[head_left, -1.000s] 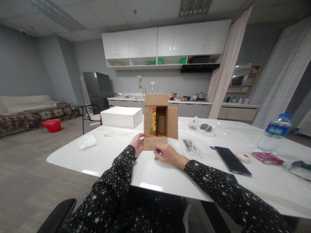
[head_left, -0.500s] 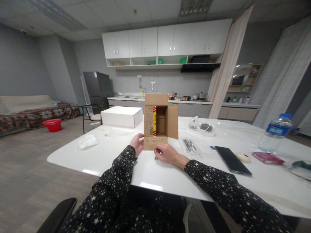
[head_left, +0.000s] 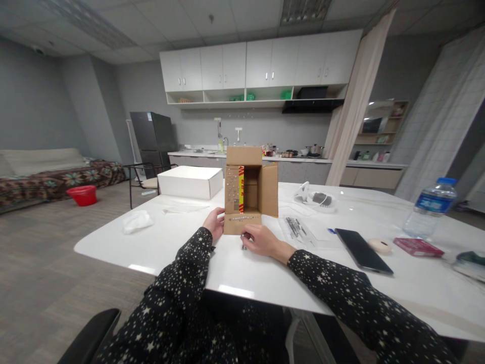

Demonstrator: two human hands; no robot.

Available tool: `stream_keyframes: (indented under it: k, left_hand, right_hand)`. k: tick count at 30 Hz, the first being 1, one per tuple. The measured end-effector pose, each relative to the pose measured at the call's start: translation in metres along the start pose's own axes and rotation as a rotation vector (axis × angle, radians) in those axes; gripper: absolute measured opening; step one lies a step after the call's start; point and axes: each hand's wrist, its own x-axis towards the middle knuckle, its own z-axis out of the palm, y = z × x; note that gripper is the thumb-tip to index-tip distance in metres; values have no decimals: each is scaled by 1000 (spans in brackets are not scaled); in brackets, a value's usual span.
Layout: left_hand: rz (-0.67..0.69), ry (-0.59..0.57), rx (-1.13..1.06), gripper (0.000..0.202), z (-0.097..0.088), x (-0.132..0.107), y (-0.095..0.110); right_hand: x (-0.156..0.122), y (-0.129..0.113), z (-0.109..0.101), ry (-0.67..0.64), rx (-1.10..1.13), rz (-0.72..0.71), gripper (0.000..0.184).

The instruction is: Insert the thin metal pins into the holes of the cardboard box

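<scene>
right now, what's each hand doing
Left hand: closed on the cardboard box at its lower left edge.
Right hand: fingers curled low at the box's front; whether it pinches anything cannot be told.

Table, passage and obstruction.

- Near edge: bare white strip from the front-left corner up to the left hand, open to approach.
- Centre: cardboard box, upright with its flaps spread, blocks the middle. The left hand sits at its lower-left corner and the right hand at its front flap.
- Left of box: crumpled tissue near the edge, white box further back, open surface between them (a thin clear sheet lies flat there).
- Right of box: bag of pens just beside it, then a black phone, with a narrow bare lane between.
- Far right: crowded, with a beige oval, pink packet and water bottle.
</scene>
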Motion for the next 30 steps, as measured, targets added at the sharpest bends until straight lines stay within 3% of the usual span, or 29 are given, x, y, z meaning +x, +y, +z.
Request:
stream_keyframes:
  k: [24,27,30]
  left_hand:
    - [-27,-15,66,25,-1,0,0]
    - [-23,16,80,27,2,0,-2]
    - [85,102,107,28,4,3,-6]
  right_hand:
    - [0,-1,-5,-81,-39,-1,11]
    - [0,-2,-7,-111,-55,-4,12]
    - [0,-3,-8,-136,-65,2,12]
